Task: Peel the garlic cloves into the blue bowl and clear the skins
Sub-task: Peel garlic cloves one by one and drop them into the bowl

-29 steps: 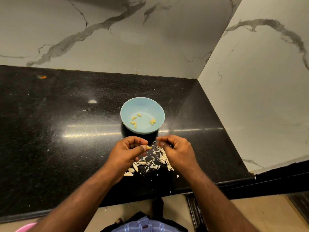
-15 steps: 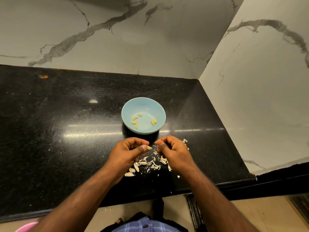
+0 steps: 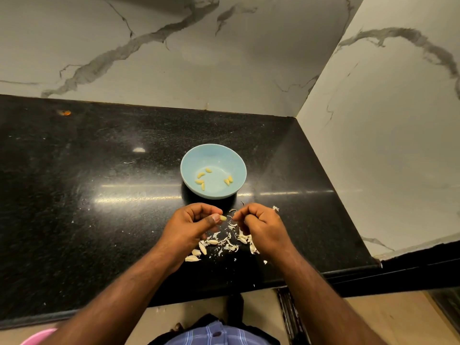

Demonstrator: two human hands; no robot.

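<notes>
Six peeled cloves (image 3: 202, 181) lie in the blue bowl (image 3: 236, 163) in our head view: four to its left, two to its right. One more peeled clove (image 3: 223, 217) juts from our left hand (image 3: 191, 226), pinched between thumb and curled fingers (image 3: 199, 210). Our right hand (image 3: 261, 226) is curled too, fingertips drawn together beside the clove; we cannot tell whether they pinch a scrap of skin. Some four unpeeled cloves (image 3: 193, 258) and a litter of skins (image 3: 230, 245) lie on the black desk (image 3: 99, 195) under and between our hands, too tangled to count surely, partly hidden by the right hand. One pink rim (image 3: 37, 337) is cut off at the bottom corner. Against half a second ago, both hands have scarcely shifted; the bowl's count is unchanged.
</notes>
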